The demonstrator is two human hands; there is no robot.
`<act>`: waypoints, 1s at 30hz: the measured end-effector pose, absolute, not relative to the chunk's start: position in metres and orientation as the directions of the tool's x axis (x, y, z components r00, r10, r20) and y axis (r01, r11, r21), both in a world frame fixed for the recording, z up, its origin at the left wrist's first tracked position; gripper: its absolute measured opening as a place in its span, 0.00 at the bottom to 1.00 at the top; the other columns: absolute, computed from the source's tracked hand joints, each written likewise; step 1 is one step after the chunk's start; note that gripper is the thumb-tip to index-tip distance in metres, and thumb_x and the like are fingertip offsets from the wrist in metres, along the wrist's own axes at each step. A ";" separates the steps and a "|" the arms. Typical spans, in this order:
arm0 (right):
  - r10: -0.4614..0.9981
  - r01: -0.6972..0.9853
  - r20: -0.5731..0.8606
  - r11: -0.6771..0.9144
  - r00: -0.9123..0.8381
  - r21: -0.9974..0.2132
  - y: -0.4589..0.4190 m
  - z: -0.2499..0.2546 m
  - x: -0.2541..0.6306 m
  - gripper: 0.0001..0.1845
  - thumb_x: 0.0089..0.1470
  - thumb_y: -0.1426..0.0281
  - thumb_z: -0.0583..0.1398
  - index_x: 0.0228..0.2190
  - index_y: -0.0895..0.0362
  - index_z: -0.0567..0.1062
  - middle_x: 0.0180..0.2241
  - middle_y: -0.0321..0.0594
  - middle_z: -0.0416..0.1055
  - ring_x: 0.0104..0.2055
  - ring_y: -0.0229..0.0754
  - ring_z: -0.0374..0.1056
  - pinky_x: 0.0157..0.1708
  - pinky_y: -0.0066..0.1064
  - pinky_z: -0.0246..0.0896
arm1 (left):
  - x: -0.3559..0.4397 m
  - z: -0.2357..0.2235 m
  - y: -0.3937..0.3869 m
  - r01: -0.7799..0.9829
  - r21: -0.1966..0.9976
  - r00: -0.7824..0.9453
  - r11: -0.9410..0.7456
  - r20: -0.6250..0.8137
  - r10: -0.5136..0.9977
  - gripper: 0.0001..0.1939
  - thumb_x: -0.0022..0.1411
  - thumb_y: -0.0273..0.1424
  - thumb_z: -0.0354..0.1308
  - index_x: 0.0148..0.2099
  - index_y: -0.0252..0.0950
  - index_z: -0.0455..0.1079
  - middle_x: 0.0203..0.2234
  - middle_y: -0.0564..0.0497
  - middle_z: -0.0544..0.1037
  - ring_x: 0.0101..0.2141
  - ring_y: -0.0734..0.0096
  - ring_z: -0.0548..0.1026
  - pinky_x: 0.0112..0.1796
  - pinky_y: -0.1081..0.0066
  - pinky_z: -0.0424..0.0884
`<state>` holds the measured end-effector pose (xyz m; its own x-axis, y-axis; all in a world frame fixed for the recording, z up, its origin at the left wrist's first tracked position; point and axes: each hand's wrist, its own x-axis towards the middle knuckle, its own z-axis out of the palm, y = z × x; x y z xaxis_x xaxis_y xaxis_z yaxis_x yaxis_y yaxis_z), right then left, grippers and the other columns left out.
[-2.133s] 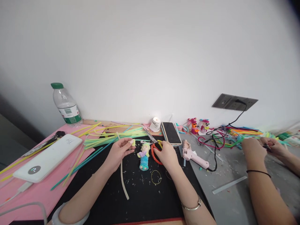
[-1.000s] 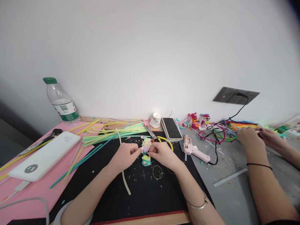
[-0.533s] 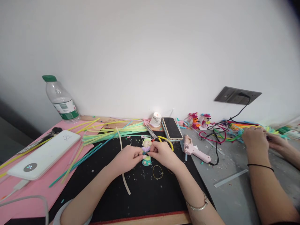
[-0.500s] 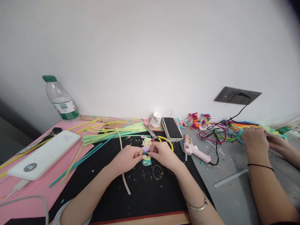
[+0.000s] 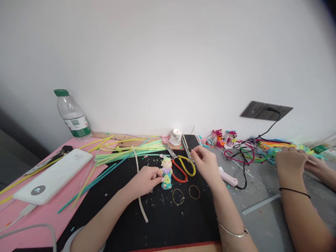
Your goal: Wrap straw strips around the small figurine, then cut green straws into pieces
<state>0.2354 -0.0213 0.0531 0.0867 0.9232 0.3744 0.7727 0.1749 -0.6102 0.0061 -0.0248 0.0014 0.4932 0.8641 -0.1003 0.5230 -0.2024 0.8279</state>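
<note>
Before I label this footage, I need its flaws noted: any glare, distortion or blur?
Head view: a soft bright patch on the wall, no harsh glare; the bottle leans, probably lens distortion; the top right corner is dark; the green-and-white label looks blurred.

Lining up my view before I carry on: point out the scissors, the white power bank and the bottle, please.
Scissors (image 5: 180, 177): head view, on the red handle loop.
White power bank (image 5: 56, 175): head view, middle of its top face.
Bottle (image 5: 77, 125): head view, on its label.
</note>
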 end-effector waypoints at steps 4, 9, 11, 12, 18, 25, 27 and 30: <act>0.940 0.855 0.267 -0.048 0.214 -0.517 -0.028 0.067 0.282 0.09 0.46 0.69 0.55 0.32 0.58 0.71 0.30 0.40 0.73 0.28 0.40 0.67 0.30 0.29 0.58 | 0.006 0.001 -0.025 0.493 0.846 0.511 -0.201 -0.095 0.854 0.12 0.57 0.39 0.51 0.30 0.36 0.67 0.11 0.62 0.60 0.14 0.74 0.68 0.22 0.76 0.60; 0.944 0.905 0.077 -0.282 0.321 -0.319 -0.043 0.049 0.332 0.17 0.40 0.71 0.59 0.37 0.60 0.69 0.40 0.50 0.71 0.42 0.49 0.68 0.35 0.31 0.59 | 0.006 -0.002 -0.025 0.504 0.835 0.506 -0.220 -0.080 0.859 0.11 0.58 0.38 0.50 0.30 0.37 0.66 0.12 0.61 0.61 0.14 0.75 0.68 0.22 0.76 0.59; 0.936 0.902 0.007 -0.337 0.352 -0.270 -0.046 0.038 0.343 0.17 0.41 0.73 0.59 0.37 0.61 0.68 0.39 0.51 0.71 0.42 0.50 0.68 0.35 0.31 0.59 | 0.006 -0.001 -0.025 0.499 0.833 0.513 -0.238 -0.062 0.856 0.11 0.58 0.37 0.50 0.30 0.37 0.66 0.11 0.62 0.61 0.14 0.75 0.67 0.22 0.76 0.59; 0.933 0.901 -0.037 -0.355 0.357 -0.251 -0.047 0.033 0.346 0.17 0.41 0.73 0.58 0.38 0.61 0.68 0.39 0.51 0.71 0.40 0.49 0.68 0.34 0.30 0.58 | 0.006 0.000 -0.026 0.495 0.834 0.515 -0.244 -0.055 0.856 0.11 0.58 0.37 0.50 0.30 0.36 0.66 0.11 0.62 0.61 0.14 0.76 0.67 0.22 0.76 0.59; 0.923 0.910 -0.142 -0.379 0.358 -0.167 -0.047 0.020 0.347 0.23 0.41 0.76 0.56 0.42 0.60 0.63 0.32 0.45 0.71 0.29 0.43 0.68 0.27 0.27 0.53 | 0.006 0.003 -0.024 0.401 0.904 0.493 -0.151 -0.074 0.867 0.11 0.58 0.39 0.51 0.31 0.36 0.67 0.11 0.61 0.61 0.14 0.76 0.65 0.21 0.76 0.59; 0.871 0.843 0.089 -0.434 0.482 -0.318 -0.051 0.021 0.352 0.22 0.45 0.65 0.56 0.44 0.58 0.66 0.32 0.44 0.72 0.31 0.46 0.69 0.28 0.30 0.58 | 0.000 -0.003 -0.014 0.195 0.981 0.199 -0.014 -0.025 0.980 0.13 0.57 0.41 0.52 0.35 0.35 0.66 0.21 0.53 0.74 0.16 0.77 0.65 0.21 0.75 0.61; 0.857 0.838 0.218 -0.350 0.466 -0.418 -0.055 0.028 0.349 0.19 0.48 0.62 0.54 0.41 0.56 0.71 0.32 0.43 0.73 0.34 0.47 0.70 0.30 0.32 0.61 | -0.001 -0.005 -0.012 0.177 0.984 0.144 -0.007 -0.019 0.989 0.14 0.57 0.41 0.52 0.36 0.35 0.67 0.24 0.50 0.77 0.16 0.78 0.64 0.23 0.74 0.63; 0.870 0.831 0.329 -0.150 0.369 -0.536 -0.062 0.042 0.339 0.22 0.50 0.61 0.54 0.44 0.58 0.72 0.32 0.44 0.75 0.37 0.49 0.70 0.32 0.33 0.64 | 0.000 -0.008 -0.011 0.158 0.987 0.145 0.003 -0.027 0.989 0.14 0.57 0.41 0.53 0.36 0.35 0.66 0.27 0.49 0.78 0.16 0.78 0.65 0.25 0.72 0.66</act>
